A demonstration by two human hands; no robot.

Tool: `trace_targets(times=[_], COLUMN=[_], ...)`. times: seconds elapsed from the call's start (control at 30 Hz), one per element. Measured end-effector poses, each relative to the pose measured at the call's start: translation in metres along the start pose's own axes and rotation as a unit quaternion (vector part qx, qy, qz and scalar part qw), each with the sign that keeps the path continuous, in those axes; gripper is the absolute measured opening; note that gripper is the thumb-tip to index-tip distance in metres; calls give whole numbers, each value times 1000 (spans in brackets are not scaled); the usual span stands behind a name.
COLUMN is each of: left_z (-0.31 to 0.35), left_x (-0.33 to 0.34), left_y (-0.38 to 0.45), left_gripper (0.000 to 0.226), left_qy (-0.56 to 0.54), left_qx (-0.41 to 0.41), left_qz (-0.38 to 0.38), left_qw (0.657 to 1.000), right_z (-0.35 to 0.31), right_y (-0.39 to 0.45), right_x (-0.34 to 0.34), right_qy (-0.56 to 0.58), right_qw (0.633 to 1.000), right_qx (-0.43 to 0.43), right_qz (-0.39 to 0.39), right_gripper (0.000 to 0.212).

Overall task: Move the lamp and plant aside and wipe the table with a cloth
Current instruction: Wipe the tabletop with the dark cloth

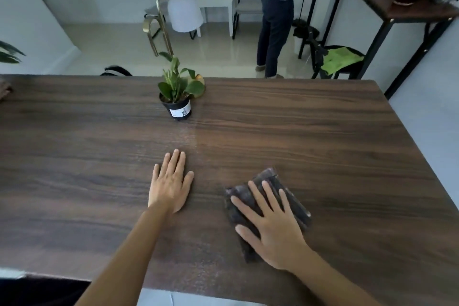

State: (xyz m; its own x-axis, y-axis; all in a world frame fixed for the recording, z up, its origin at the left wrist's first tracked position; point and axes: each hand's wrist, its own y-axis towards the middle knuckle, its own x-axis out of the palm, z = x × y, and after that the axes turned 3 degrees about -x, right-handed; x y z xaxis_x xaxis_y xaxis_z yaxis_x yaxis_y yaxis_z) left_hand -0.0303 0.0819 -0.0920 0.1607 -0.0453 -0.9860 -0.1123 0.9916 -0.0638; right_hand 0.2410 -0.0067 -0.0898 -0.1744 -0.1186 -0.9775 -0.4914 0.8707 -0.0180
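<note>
A dark brown wooden table (323, 131) fills the view. A small green plant (176, 97) in a black pot stands near the far edge at the centre. Right behind it rises a lamp (183, 11) with a brass arched stem and a white shade, its base mostly hidden by the leaves. My right hand (270, 226) lies flat with spread fingers on a folded dark grey cloth (293, 201) at the near right. My left hand (171, 181) rests palm down on the bare wood, fingers together, holding nothing.
A person in a grey shirt and dark trousers (275, 15) stands beyond the table. Two chairs and a white side table (216, 0) are at the back. A dark shelf unit (397, 10) and a stool with green fabric (340, 59) stand at the right.
</note>
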Motion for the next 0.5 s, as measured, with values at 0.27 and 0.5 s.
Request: trace_targets(times=[0.27, 0.5], left_z=[-73, -91], left_x=[-5, -7], left_y=[-22, -19], left_gripper=[67, 63], left_qy=[-23, -16], left_qx=[-147, -80], left_qz=[45, 15], left_qw=[988, 997], right_z=[104, -32], right_y=[65, 226], right_x=[-31, -5], right_qy=[-29, 5], right_qw=[958, 979], right_qx=[286, 202], right_qz=[-3, -38], right_gripper=[66, 62])
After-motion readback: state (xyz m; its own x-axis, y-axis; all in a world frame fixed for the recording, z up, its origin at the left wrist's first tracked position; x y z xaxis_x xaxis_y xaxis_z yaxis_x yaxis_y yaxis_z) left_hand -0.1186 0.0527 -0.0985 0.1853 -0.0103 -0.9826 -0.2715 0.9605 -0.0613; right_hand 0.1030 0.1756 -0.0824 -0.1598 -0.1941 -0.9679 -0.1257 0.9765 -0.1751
